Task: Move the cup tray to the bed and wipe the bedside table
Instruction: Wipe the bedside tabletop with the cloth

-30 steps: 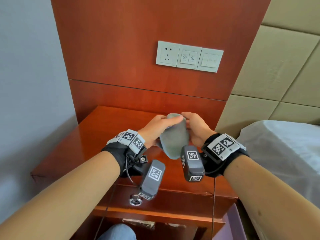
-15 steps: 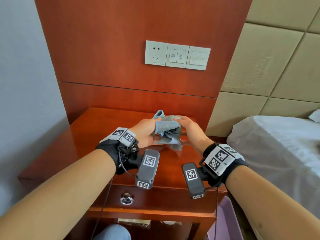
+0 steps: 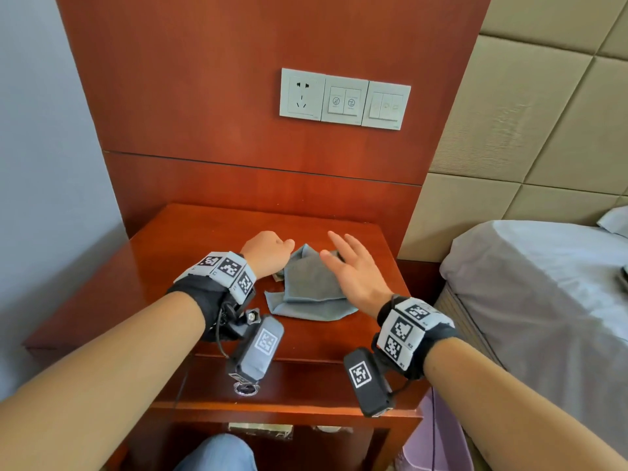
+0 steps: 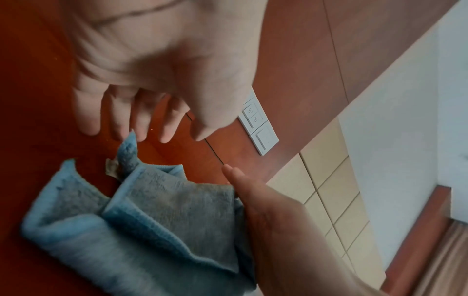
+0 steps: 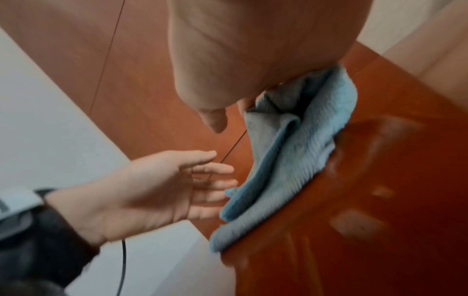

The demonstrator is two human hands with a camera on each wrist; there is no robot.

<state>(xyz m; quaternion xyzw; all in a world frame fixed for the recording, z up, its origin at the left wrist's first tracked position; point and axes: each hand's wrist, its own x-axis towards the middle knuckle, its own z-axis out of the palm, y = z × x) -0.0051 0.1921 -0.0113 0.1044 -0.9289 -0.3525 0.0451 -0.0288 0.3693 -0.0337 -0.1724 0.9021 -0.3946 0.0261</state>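
A blue-grey cloth (image 3: 307,287) lies loosely folded on the red-brown bedside table (image 3: 190,253). My left hand (image 3: 268,253) is at the cloth's far left corner; its straight fingers (image 4: 142,128) point down at that corner and hold nothing. My right hand (image 3: 350,270) hovers over the cloth's right side with its fingers spread and straight. In the right wrist view the cloth (image 5: 291,160) runs under my right palm (image 5: 253,50), with the left hand (image 5: 164,186) at its edge. Only a dark sliver (image 3: 624,277) shows on the bed at the frame's right edge; I cannot tell what it is.
The bed (image 3: 543,283) with a grey-white sheet stands right of the table, a padded headboard behind it. A socket and switch panel (image 3: 345,98) sits on the wood wall above. The table's drawer has a key (image 3: 245,388). A purple bin (image 3: 438,443) stands at the lower right.
The cloth, held up and bunched between both hands before, now lies on the table top. Both hands have let go of it and opened.
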